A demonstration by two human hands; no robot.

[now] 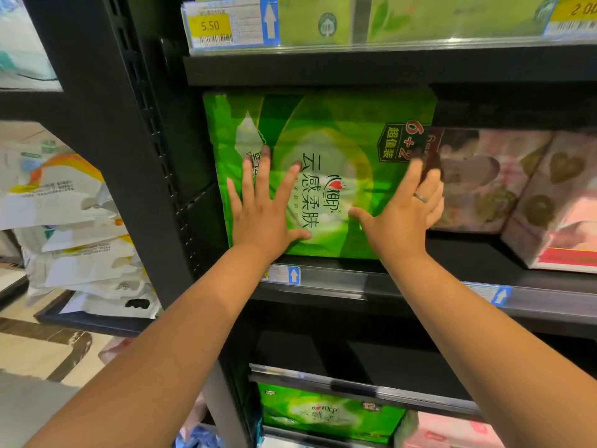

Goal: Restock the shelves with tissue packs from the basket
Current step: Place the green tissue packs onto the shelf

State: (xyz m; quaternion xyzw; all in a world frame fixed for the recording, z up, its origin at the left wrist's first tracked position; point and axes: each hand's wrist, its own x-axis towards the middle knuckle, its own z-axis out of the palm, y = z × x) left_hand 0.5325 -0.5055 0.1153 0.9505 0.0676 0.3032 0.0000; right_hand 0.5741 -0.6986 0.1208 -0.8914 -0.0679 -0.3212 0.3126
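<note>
Head view: a person's 2 bare hands lie flat on the face of a large green tissue pack (323, 150) standing upright at the left end of the middle shelf (355, 278), its left side close to the black post (129, 130) and its top close under the shelf above. The left hand (261, 215) is spread open, fingers straight, palm on the lower left of the pack; the right hand (403, 215), with a ring (420, 197) on 1 finger, is likewise open and presses the lower right, its fingertips reaching the pack's right edge just beside the pink packs (484, 182). Neither hand grips anything. The basket is not in view. The step in hand looks to be seating the pack back from the shelf's front edge. To do it well, both palms should push evenly, so the face stays square to that edge and does not swing toward the post. The wrapper looks soft and likely to dent, so broad, gentle pressure low on the pack suits better than fingertips. The tight gap overhead could snag the top, so the pack should stay upright as it slides. The right fingers should keep off the pink packs so these are not dragged back. A yellow 5.50 tag (210, 25) hangs on the shelf above, and another green pack (326, 412) sits 1 shelf lower.
</note>
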